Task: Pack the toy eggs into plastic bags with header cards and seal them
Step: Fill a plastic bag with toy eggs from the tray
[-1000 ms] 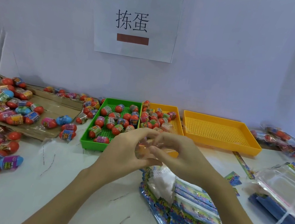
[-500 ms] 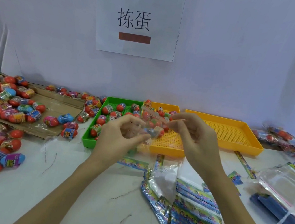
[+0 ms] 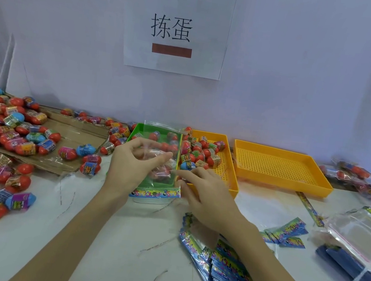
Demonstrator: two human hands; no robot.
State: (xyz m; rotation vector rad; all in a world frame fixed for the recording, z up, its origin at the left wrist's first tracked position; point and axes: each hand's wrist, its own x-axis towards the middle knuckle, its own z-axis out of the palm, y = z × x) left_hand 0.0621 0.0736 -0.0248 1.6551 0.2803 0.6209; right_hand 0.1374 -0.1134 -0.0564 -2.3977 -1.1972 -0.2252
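Note:
A clear plastic bag (image 3: 163,137) with a colourful header card (image 3: 155,193) at its lower end is held upright in front of the green tray (image 3: 136,131). My left hand (image 3: 133,166) pinches the bag's middle between thumb and fingers. My right hand (image 3: 203,193) pinches its right edge just above the card. Toy eggs (image 3: 204,153) fill the near yellow tray (image 3: 228,182) and the green one. Whether an egg is inside the bag I cannot tell.
Loose eggs (image 3: 10,125) cover flattened cardboard (image 3: 73,131) and the table at left. A second yellow tray (image 3: 280,168) stands at right. Stacked header cards (image 3: 221,267) lie near me, clear bags (image 3: 362,234) at far right, packed bags (image 3: 354,173) behind them.
The hands, joined over the card stack a second ago, rose to the trays with the bag. Now the bag hangs lower and stretched out, with my right hand moved down to its edge.

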